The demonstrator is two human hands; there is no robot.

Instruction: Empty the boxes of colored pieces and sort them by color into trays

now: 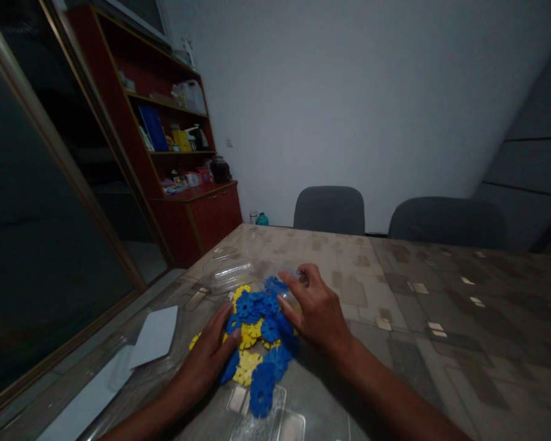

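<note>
A heap of blue snowflake-shaped plastic pieces [257, 304] and yellow snowflake-shaped plastic pieces [248, 367] lies on the table in front of me. My left hand [215, 340] rests along the heap's left side, fingers stretched out and thumb slightly apart, touching the pieces. Over the heap's right side, my right hand [314, 303] curls its thumb and fingers around a clear plastic container [290, 299]; its outline is faint, and part of it is hidden by the fingers. Behind the heap sits a clear plastic lid or tray [232, 274].
White card pieces [155, 335] lie to the left on the patterned table [362, 392]. Two grey chairs [329, 208] stand beyond the far edge. A red-brown shelf unit [215, 217] with assorted goods is at the back left, near a sliding glass door [41, 245].
</note>
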